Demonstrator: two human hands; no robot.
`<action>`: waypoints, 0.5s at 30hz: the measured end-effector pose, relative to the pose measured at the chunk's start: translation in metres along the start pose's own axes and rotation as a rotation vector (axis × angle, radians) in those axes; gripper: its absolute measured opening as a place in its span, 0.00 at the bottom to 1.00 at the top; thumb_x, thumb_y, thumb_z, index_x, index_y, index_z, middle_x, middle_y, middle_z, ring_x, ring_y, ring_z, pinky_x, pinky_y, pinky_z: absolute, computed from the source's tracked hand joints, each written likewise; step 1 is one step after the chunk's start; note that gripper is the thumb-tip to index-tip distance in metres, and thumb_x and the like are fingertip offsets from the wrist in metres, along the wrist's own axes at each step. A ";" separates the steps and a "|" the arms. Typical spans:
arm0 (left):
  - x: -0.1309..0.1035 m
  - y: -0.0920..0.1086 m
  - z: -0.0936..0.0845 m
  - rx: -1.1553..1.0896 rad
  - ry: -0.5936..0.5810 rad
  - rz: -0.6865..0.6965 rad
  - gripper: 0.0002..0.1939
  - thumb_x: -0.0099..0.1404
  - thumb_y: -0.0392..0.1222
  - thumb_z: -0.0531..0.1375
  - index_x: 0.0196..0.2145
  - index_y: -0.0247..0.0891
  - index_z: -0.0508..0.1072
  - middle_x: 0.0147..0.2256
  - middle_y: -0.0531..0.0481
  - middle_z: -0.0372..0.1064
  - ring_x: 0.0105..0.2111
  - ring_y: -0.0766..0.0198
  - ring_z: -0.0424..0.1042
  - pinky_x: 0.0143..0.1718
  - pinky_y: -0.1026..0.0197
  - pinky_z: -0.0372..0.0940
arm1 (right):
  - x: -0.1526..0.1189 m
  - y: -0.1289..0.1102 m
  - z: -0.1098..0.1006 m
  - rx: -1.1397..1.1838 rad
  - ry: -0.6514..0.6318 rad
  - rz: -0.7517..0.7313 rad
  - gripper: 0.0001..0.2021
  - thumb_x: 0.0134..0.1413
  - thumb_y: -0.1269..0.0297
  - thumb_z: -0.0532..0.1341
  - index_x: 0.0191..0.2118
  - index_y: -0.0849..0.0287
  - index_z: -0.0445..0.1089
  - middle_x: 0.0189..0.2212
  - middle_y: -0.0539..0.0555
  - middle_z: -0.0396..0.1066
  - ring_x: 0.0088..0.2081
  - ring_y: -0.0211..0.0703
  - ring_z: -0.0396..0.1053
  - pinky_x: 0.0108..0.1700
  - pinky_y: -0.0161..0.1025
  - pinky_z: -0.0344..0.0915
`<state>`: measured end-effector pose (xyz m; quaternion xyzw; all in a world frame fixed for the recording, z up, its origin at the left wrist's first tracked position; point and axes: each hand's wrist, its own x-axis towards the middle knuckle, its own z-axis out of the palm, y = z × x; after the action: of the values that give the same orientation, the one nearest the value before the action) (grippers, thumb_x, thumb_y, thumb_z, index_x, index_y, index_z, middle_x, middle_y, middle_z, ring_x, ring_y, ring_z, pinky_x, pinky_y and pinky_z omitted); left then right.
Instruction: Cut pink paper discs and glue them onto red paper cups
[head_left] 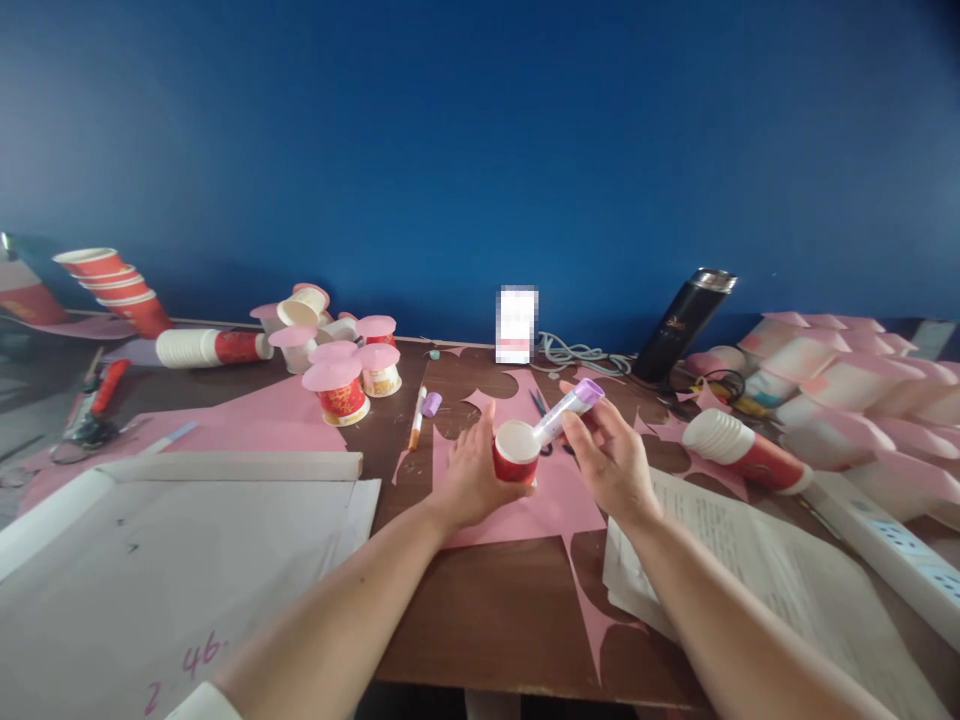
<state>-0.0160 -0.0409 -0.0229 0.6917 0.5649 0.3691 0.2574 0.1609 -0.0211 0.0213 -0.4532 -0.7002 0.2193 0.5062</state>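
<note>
Plainly, a brown surface (472, 620) was backed by a blue wall (420, 150) filling the upper frame. At the centre, a red paper cup (516, 470) was clasped by the left hand (471, 465), its open mouth turned upward. A glue stick (558, 416) was pinched in the right hand (616, 460), its long axis slanted from the purple end, upper right, down to the cup's rim; whether the rim was touched could not be told. Pink paper (555, 515) was spread beneath, and scissors (538, 403) were partly hidden behind the tube. Lidded cups (334, 397) were grouped left of centre, a black flask (681, 328) leaned at right.
</note>
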 end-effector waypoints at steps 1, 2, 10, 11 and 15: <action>0.000 0.001 -0.001 0.006 -0.004 0.001 0.59 0.46 0.51 0.69 0.66 0.38 0.39 0.62 0.33 0.51 0.62 0.37 0.49 0.58 0.36 0.47 | 0.001 0.001 -0.001 -0.026 0.008 0.001 0.12 0.59 0.56 0.57 0.41 0.57 0.71 0.29 0.52 0.69 0.29 0.39 0.68 0.30 0.35 0.66; 0.000 0.002 -0.003 0.010 -0.011 0.005 0.58 0.47 0.51 0.68 0.66 0.37 0.40 0.62 0.33 0.51 0.62 0.37 0.50 0.58 0.37 0.47 | 0.001 0.002 -0.001 -0.048 0.018 0.005 0.12 0.59 0.56 0.57 0.40 0.58 0.71 0.29 0.52 0.69 0.29 0.39 0.68 0.30 0.35 0.66; -0.002 -0.002 -0.005 -0.066 -0.009 0.016 0.65 0.42 0.55 0.71 0.67 0.39 0.36 0.64 0.32 0.46 0.64 0.37 0.44 0.59 0.36 0.47 | 0.001 0.003 0.000 0.090 0.049 0.021 0.20 0.60 0.53 0.57 0.53 0.57 0.67 0.33 0.53 0.71 0.30 0.41 0.70 0.34 0.39 0.69; -0.002 -0.002 -0.005 -0.069 -0.007 0.011 0.66 0.41 0.55 0.71 0.67 0.40 0.36 0.64 0.32 0.45 0.64 0.36 0.44 0.59 0.35 0.47 | 0.000 0.002 0.000 0.090 0.040 0.016 0.20 0.59 0.53 0.57 0.53 0.56 0.67 0.32 0.53 0.71 0.30 0.41 0.70 0.33 0.39 0.69; 0.000 0.001 -0.006 -0.049 -0.017 0.011 0.60 0.45 0.50 0.70 0.66 0.40 0.39 0.63 0.33 0.49 0.63 0.38 0.48 0.59 0.36 0.47 | 0.000 0.000 0.000 -0.023 -0.003 -0.014 0.17 0.59 0.54 0.57 0.50 0.56 0.69 0.30 0.52 0.71 0.29 0.41 0.69 0.32 0.38 0.67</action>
<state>-0.0205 -0.0419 -0.0188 0.6913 0.5499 0.3782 0.2769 0.1606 -0.0213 0.0216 -0.4538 -0.7066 0.2083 0.5014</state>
